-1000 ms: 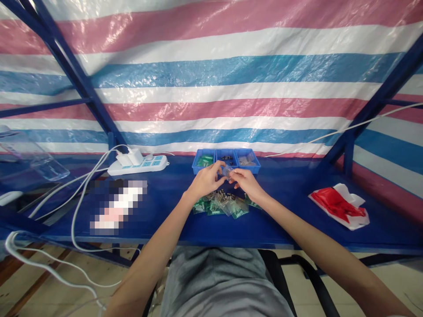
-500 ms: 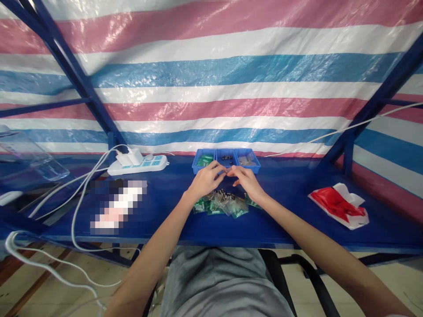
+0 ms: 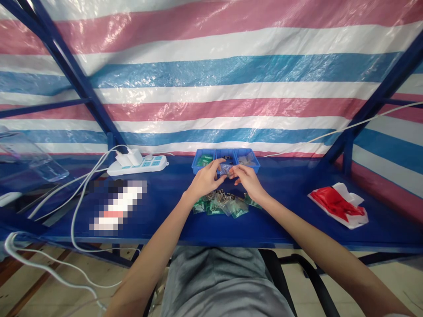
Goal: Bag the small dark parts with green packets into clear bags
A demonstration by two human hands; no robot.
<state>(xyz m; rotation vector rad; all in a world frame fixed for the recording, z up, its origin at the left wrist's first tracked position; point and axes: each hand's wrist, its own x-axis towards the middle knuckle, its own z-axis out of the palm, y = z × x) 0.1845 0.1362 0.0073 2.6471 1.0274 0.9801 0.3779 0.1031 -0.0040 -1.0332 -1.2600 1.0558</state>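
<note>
Between my two hands is a small clear plastic bag [image 3: 225, 170]. My left hand [image 3: 206, 179] curls around the bag's left side, thumb below and index finger above, with its other fingers partly hidden. The right edge of the bag is pinched in the fingertips of my right hand [image 3: 246, 179]. Just beyond is a blue three-compartment tray [image 3: 193, 166] holding green pieces [image 3: 205, 160] at left, small dark parts [image 3: 226, 157] in the middle and clear bags [image 3: 246, 159] at right. Nearer me, under my wrists, lies a pile of small filled clear bags [image 3: 224, 203] with green pieces and metal parts.
A white power strip [image 3: 150, 164] with plugs and trailing cables [image 3: 77, 207] is at left, near a blurred-out item [image 3: 119, 204]. On the right lies a red and white packet [image 3: 340, 206]. Blue frame posts [image 3: 350, 127] and a striped sheet [image 3: 224, 70] stand behind the blue table [image 3: 280, 211].
My fingertips have moved slightly apart, and the clear bag now shows between my hands. The pile and tray look unchanged.
</note>
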